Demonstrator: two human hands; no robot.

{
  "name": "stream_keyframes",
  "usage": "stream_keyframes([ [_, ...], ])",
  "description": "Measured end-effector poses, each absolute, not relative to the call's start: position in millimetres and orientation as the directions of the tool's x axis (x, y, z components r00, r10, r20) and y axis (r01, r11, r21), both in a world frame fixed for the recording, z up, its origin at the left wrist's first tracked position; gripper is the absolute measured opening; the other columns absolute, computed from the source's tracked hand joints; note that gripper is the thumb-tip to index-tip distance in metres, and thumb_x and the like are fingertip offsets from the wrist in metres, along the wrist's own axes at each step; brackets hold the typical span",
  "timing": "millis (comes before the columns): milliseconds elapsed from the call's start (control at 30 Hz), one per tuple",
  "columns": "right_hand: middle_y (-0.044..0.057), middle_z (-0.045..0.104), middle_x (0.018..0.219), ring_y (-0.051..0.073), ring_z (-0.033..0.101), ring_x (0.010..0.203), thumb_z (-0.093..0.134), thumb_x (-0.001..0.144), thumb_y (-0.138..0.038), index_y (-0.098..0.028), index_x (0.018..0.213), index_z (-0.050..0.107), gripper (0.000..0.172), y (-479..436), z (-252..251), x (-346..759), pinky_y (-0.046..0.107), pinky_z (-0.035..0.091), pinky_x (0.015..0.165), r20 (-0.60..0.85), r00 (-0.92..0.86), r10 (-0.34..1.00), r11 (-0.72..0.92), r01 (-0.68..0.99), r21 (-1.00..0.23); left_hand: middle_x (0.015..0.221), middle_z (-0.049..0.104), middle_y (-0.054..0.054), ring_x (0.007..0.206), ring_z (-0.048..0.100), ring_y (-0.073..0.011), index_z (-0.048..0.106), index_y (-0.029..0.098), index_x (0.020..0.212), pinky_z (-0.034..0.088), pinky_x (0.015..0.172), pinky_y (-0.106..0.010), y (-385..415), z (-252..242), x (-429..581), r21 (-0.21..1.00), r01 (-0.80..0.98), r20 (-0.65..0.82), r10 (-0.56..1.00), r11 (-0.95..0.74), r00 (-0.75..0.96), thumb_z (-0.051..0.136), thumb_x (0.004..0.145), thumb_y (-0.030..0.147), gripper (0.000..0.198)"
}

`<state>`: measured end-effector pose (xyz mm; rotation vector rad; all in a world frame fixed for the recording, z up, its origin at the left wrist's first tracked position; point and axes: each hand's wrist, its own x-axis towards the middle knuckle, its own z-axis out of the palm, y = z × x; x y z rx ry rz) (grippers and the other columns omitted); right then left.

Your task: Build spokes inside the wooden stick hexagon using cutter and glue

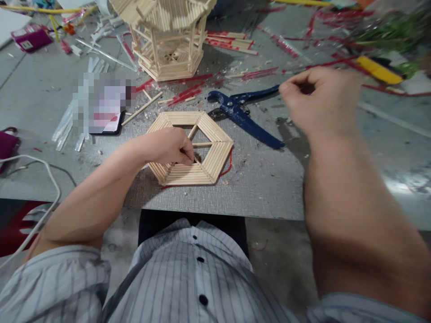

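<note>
Left grip (170, 146) is down on the hexagon frame (217, 150), a flat ring of wooden sticks lying on the desk (269, 184) right in front of the person. Its fingertips are pinched closed on the inner ends of the thin sticks (203, 144) that cross the open middle of the frame, and the heel of the hand rests on the ring's left side.

Right grip (319, 105) is up in the air, well apart from the frame, with the fingers curled into a loose fist. It's blurry, so I honestly can't tell if anything is held in there. Just beside and below it lie the blue pliers (242, 114), with the jaw end near the frame's far right edge.

A bit of red string (229, 165) pokes out from under the frame on the side toward the right grip. Beyond the left grip there's a loose stick (141, 109), a phone (107, 112), and farther back a stick pavilion model (168, 45).
</note>
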<state>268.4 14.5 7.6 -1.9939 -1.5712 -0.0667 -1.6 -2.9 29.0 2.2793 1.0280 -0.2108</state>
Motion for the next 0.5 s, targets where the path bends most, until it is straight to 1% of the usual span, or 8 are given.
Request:
stream_keyframes([
  [200, 0.010, 0.074, 0.084, 0.019, 0.068, 0.077, 0.067, 0.078, -0.017, -0.012, 0.088, 0.075, 0.014, 15.5, 5.0, 271.5, 0.033, 0.051, 0.076, 0.421, 0.280, 0.863, -0.096, 0.908, -0.408, 0.081, 0.075, 0.003, 0.074, 0.064, -0.0118, 0.079, 0.022, 0.083, 0.041, 0.069, -0.021, -3.1, 30.8, -1.6, 0.464, 0.740, -0.411, 0.621, -0.488, 0.667, 0.063, 0.074, 0.026, 0.018],
  [367, 0.007, 0.074, 0.080, 0.018, 0.067, 0.073, 0.065, 0.078, -0.018, -0.015, 0.084, 0.074, 0.011, 17.1, 1.1, 274.1, 0.034, 0.052, 0.074, 0.447, 0.261, 0.856, -0.071, 0.915, -0.398, 0.083, 0.076, 0.003, 0.075, 0.063, -0.0115, 0.078, 0.022, 0.083, 0.041, 0.071, -0.021, -2.9, 31.3, -1.3, 0.453, 0.747, -0.421, 0.621, -0.487, 0.661, 0.063, 0.074, 0.027, 0.019],
  [500, 0.008, 0.074, 0.082, 0.019, 0.068, 0.075, 0.065, 0.077, -0.018, -0.014, 0.084, 0.073, 0.012, 17.3, 2.0, 273.4, 0.035, 0.052, 0.076, 0.439, 0.262, 0.859, -0.072, 0.912, -0.403, 0.082, 0.076, 0.003, 0.074, 0.063, -0.0117, 0.078, 0.022, 0.082, 0.041, 0.071, -0.022, -3.4, 31.6, -1.5, 0.462, 0.747, -0.416, 0.628, -0.477, 0.658, 0.063, 0.073, 0.027, 0.017],
])
